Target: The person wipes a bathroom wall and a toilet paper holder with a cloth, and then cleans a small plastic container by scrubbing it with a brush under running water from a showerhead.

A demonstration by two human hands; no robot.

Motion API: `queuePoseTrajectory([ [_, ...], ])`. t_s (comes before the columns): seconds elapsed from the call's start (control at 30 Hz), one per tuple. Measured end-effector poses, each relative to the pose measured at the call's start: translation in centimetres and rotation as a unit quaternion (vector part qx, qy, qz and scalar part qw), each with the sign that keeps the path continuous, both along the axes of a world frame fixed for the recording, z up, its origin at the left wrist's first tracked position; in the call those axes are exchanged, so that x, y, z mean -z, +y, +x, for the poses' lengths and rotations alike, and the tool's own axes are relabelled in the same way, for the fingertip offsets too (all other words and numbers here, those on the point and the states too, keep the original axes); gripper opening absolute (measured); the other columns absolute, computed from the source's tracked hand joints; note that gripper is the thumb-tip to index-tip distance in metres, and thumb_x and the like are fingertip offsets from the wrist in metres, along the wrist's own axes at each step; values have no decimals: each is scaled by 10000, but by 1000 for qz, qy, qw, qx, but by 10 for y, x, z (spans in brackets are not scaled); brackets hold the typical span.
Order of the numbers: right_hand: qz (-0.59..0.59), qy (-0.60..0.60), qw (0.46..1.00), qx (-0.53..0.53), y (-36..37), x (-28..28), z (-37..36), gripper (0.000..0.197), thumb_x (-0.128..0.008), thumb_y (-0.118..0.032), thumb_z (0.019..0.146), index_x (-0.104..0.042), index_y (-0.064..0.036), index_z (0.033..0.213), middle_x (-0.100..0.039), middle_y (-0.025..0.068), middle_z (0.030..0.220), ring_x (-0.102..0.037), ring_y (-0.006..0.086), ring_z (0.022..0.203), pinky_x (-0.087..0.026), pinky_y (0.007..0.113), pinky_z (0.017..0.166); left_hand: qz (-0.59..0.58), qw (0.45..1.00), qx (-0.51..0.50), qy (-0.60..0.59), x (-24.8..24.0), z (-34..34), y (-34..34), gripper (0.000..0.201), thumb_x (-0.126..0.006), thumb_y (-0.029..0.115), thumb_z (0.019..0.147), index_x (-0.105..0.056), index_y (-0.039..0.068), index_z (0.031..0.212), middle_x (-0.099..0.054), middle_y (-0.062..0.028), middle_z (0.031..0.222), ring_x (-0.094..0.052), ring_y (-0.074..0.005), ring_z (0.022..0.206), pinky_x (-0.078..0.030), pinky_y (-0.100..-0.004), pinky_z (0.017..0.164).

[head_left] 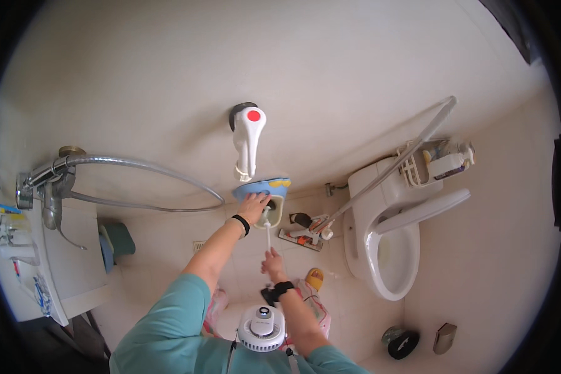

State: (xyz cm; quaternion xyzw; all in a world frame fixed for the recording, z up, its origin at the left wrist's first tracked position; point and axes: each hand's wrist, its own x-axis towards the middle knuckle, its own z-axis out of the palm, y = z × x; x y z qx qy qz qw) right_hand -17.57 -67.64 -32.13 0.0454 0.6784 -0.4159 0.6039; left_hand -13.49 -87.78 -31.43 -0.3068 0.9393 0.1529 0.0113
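Observation:
A small child-size urinal (277, 219) with a cream bowl is low against the far wall, topped by a blue panel (265, 187) with yellow patches. My left hand (253, 207) lies on the lower edge of that panel, fingers spread over it. Below it, my right hand (272, 264) is closed around the thin white handle of a long-handled brush (268, 237). The brush points away from me, its head inside the bowl, where details are too small to make out.
To the right stand a white toilet (389, 265) with its lid raised and a leaning flat mop (302, 239). Above the urinal hangs a white wall-mounted device (249, 140). A shower hose (156, 165) loops at left by a sink counter (75, 255). A round fan (262, 328) hangs at my chest.

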Motion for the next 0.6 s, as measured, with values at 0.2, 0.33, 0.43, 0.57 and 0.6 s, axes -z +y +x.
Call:
queuePoseTrajectory([
  [0.2,-178,-471,677,536,-48,-4,48,219,-424,-251,908,-405,-56,810,-337,-21,565,-331,65,417,-329,179,345,47,997,41,-46,-4,-3,-6,640,-468,9,724,-291,97,1333,-349,-118,1290,-395,-308,1100,-328,-388,951],
  [0.33,-297,-498,524,623,-46,-20,39,161,-366,-124,909,-373,-6,800,-387,15,621,-352,77,423,-388,167,372,26,997,75,-17,7,5,-15,668,-463,-4,717,-253,76,1345,-339,-143,1293,-405,-327,1081,-333,-385,943],
  [0.43,-355,-519,408,663,-59,-26,24,81,-347,-44,882,-372,5,822,-383,16,630,-359,75,432,-392,168,377,42,995,81,-33,5,5,-16,684,-465,-20,707,-242,68,1348,-328,-148,1298,-411,-331,1074,-331,-389,943],
  [0.57,-399,-482,421,656,-66,-18,38,104,-341,-79,892,-380,-20,815,-372,-2,599,-348,75,414,-366,183,360,52,993,85,-61,-7,-2,-12,704,-467,-35,696,-232,69,1352,-324,-146,1298,-417,-330,1065,-327,-401,947],
  [0.6,-400,-483,418,657,-63,-10,46,104,-341,-79,892,-380,-20,815,-372,-2,599,-348,75,414,-366,183,360,50,993,88,-62,-12,-3,-11,704,-467,-35,696,-232,69,1352,-324,-146,1298,-417,-330,1065,-327,-401,947],
])
